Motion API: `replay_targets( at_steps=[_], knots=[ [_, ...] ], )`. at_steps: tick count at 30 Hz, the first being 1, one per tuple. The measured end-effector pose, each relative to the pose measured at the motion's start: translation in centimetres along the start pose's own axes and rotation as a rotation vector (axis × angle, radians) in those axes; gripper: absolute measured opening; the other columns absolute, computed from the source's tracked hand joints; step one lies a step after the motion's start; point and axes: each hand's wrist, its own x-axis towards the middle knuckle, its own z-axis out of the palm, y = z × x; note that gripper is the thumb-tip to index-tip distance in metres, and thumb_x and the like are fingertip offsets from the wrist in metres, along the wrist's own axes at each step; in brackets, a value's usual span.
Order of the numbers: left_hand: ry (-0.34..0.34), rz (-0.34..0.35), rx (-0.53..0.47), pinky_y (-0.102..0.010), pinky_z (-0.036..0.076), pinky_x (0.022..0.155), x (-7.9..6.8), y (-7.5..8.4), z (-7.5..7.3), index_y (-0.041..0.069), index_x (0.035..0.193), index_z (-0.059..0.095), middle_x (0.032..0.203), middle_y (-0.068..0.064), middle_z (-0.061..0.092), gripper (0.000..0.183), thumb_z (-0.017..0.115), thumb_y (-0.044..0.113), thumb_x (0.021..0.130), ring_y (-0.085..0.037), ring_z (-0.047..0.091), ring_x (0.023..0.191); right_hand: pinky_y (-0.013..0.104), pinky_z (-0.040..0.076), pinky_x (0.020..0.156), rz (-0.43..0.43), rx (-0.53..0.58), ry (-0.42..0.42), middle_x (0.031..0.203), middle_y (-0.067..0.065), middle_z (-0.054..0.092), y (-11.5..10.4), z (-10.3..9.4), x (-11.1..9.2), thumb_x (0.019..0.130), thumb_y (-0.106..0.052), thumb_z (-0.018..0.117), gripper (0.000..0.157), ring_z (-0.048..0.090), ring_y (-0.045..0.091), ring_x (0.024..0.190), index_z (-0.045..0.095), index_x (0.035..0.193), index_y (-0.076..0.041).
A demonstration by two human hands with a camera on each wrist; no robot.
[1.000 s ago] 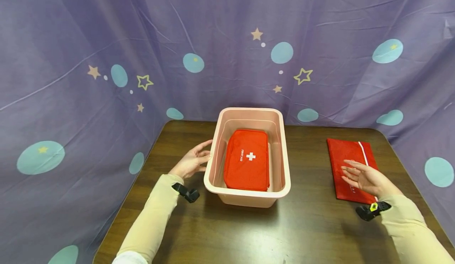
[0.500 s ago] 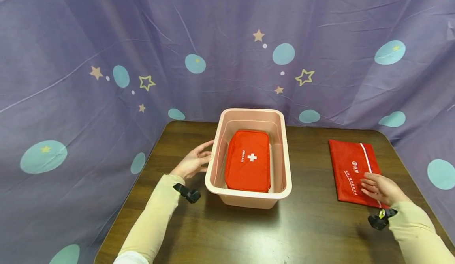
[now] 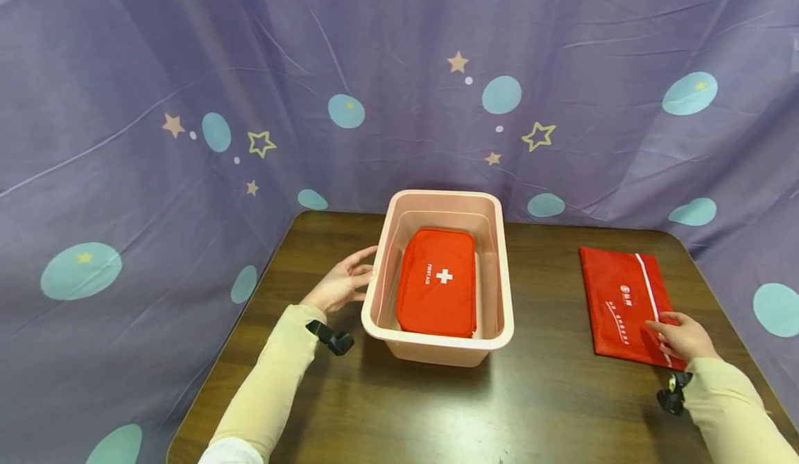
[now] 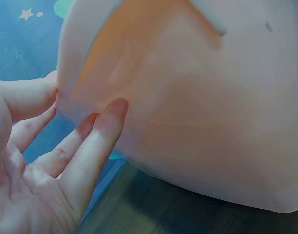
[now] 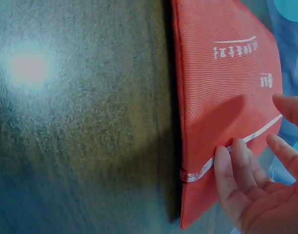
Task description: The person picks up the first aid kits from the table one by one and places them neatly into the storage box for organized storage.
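Note:
A pink plastic basin stands in the middle of the table, with a red first aid pouch lying inside it, white cross up. My left hand is at the basin's left side; in the left wrist view its fairly straight fingers touch the outer wall near the rim. To the right lies a flat red fabric document bag with a white strip and white print. Over its near right part is my right hand, fingertips right at the white strip, thumb apart from them.
The dark wooden table reflects a bright light near its front. A purple curtain with stars and blue ovals hangs behind and along both sides. Each wrist wears a black camera strap.
My right hand has moved right and toward me over the document bag, down to the white strip, uncovering the print. My left hand stays at the basin. The view has shifted slightly.

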Motion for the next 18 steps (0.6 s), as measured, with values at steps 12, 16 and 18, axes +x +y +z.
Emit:
replay_targets(
  at_steps=[12, 16, 18],
  knots=[
    [0.002, 0.004, -0.009, -0.037, 0.054, 0.075, 0.0, -0.1, 0.0, 0.011, 0.151, 0.022, 0.106, -0.001, 0.057, 0.064, 0.049, -0.002, 0.095, -0.012, 0.06, 0.093, 0.05, 0.046, 0.08, -0.037, -0.361, 0.093, 0.112, 0.042, 0.048, 0.1, 0.9, 0.8, 0.088, -0.037, 0.059, 0.071, 0.053, 0.048, 0.092, 0.034, 0.125, 0.019],
    [-0.002, 0.002, -0.014, -0.037, 0.055, 0.075, 0.0, 0.0, 0.1, 0.01, 0.151, 0.022, 0.104, 0.0, 0.057, 0.064, 0.049, -0.003, 0.094, -0.012, 0.059, 0.092, 0.06, 0.039, 0.09, -0.036, -0.431, 0.114, 0.124, 0.047, 0.036, 0.0, 1.4, 0.9, 0.084, -0.037, 0.064, 0.073, 0.041, 0.057, 0.107, 0.036, 0.124, 0.017],
    [-0.003, 0.002, -0.021, -0.037, 0.055, 0.075, -0.1, 0.1, 0.1, 0.01, 0.151, 0.021, 0.103, 0.0, 0.057, 0.064, 0.049, -0.003, 0.094, -0.011, 0.059, 0.092, 0.061, 0.039, 0.089, -0.031, -0.454, 0.114, 0.123, 0.048, 0.036, -0.1, 1.5, 0.9, 0.082, -0.038, 0.067, 0.075, 0.04, 0.058, 0.107, 0.036, 0.124, 0.016]
  ],
)
